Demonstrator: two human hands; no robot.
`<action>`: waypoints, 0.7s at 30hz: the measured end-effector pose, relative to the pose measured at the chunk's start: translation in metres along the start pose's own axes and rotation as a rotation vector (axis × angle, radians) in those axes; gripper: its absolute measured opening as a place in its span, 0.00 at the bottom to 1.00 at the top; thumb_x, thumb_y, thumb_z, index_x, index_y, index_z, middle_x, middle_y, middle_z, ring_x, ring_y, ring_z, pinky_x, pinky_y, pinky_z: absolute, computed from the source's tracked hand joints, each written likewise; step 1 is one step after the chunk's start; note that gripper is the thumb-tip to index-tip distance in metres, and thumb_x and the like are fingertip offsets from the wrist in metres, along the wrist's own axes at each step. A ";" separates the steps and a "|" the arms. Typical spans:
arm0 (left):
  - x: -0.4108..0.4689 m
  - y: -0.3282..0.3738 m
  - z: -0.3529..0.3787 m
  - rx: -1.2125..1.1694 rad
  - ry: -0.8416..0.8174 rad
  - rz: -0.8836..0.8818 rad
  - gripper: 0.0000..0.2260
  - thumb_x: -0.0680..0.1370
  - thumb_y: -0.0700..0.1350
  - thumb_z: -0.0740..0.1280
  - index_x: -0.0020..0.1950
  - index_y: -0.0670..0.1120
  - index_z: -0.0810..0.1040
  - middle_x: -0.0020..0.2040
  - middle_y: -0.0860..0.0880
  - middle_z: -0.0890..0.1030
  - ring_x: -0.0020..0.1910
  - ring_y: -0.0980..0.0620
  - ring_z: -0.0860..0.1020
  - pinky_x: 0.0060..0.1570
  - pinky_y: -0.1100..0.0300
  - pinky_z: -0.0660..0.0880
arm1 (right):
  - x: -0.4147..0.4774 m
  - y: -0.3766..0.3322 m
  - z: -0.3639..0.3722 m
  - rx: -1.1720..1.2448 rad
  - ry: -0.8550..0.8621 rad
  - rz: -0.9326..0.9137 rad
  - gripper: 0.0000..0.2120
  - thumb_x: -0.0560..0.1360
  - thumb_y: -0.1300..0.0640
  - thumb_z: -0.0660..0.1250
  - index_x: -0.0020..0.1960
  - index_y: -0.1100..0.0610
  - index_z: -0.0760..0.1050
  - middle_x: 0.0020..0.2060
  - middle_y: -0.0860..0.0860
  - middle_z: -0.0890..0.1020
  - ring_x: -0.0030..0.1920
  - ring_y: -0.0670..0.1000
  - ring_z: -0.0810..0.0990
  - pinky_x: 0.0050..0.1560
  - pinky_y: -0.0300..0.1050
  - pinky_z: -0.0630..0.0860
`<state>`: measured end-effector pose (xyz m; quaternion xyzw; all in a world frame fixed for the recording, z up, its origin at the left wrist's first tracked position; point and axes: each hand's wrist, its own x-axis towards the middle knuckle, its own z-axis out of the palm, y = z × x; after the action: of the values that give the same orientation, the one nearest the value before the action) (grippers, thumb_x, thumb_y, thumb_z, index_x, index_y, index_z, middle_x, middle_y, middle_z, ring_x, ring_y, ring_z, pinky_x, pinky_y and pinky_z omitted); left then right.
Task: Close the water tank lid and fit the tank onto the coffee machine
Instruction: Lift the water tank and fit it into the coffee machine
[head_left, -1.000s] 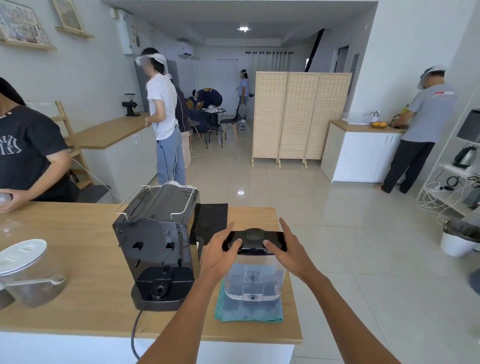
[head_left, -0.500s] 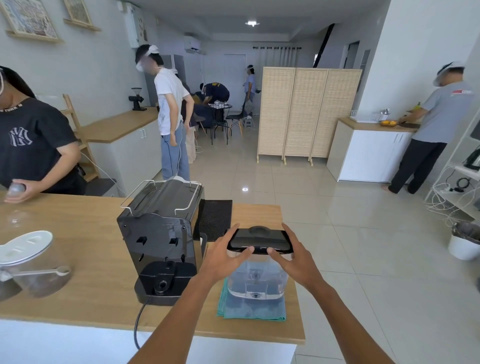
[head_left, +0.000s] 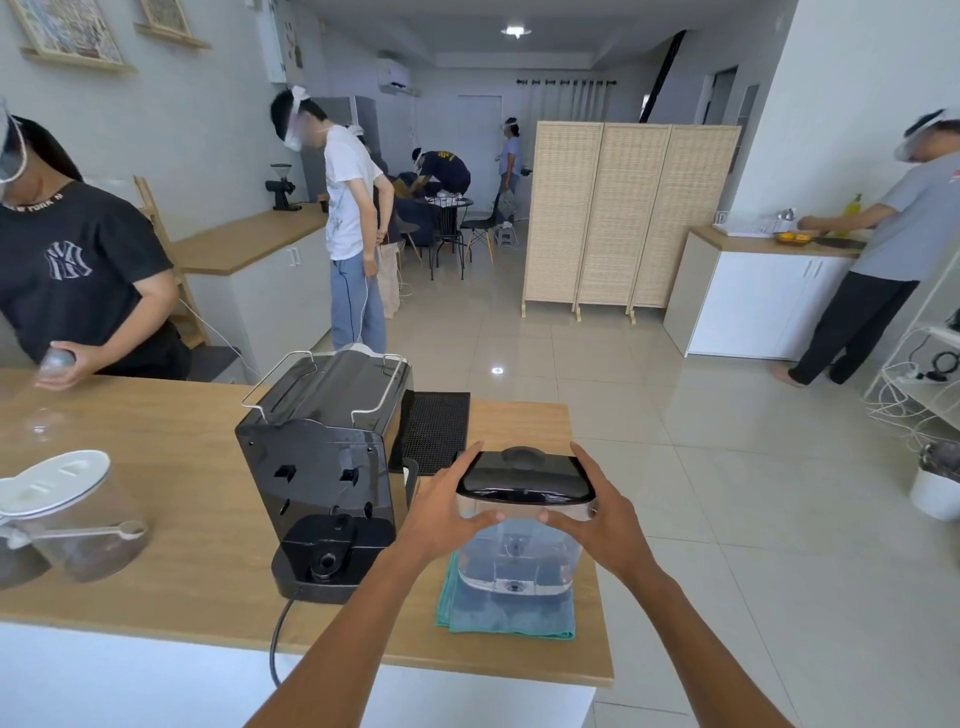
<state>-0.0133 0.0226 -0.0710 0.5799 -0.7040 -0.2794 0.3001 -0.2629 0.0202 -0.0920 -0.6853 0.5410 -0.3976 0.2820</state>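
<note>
Both hands, left hand (head_left: 441, 514) and right hand (head_left: 602, 519), now lift the clear plastic water tank (head_left: 517, 551) with its shut black lid (head_left: 524, 478) off the teal cloth (head_left: 506, 616); seating it on the black coffee machine (head_left: 324, 467) remains.

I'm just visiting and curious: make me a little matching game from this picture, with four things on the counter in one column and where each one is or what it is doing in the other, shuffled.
Things:
1. water tank
2. teal cloth
3. coffee machine
4. black mat

Places or states:
A. lies flat on the counter behind the tank, right of the machine
B. held between the left hand and the right hand, black lid down
C. stands left of the tank, its cord hanging over the near edge
D. spread under the tank

Pairs: 1-B, 2-D, 3-C, 4-A
</note>
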 end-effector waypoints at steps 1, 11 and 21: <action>0.000 0.000 0.000 -0.007 0.008 0.006 0.45 0.71 0.60 0.76 0.81 0.63 0.54 0.78 0.56 0.69 0.74 0.49 0.68 0.70 0.43 0.71 | 0.000 0.000 0.000 0.007 0.008 -0.003 0.51 0.61 0.27 0.73 0.79 0.36 0.55 0.63 0.39 0.76 0.62 0.46 0.77 0.59 0.41 0.79; -0.022 0.002 -0.009 -0.083 0.193 0.026 0.44 0.67 0.65 0.76 0.79 0.67 0.58 0.63 0.49 0.82 0.55 0.45 0.80 0.51 0.53 0.79 | -0.010 -0.029 -0.001 0.046 0.083 -0.083 0.49 0.62 0.27 0.73 0.77 0.29 0.53 0.56 0.22 0.75 0.41 0.39 0.79 0.41 0.31 0.76; -0.061 -0.017 -0.064 -0.159 0.234 0.021 0.52 0.60 0.73 0.71 0.81 0.62 0.57 0.50 0.53 0.77 0.49 0.55 0.72 0.49 0.61 0.70 | -0.024 -0.079 0.031 0.035 0.079 -0.133 0.50 0.61 0.32 0.77 0.78 0.34 0.58 0.59 0.30 0.77 0.51 0.49 0.80 0.50 0.45 0.81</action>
<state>0.0550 0.0766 -0.0470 0.5756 -0.6459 -0.2617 0.4277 -0.1981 0.0620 -0.0490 -0.6985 0.4980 -0.4517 0.2451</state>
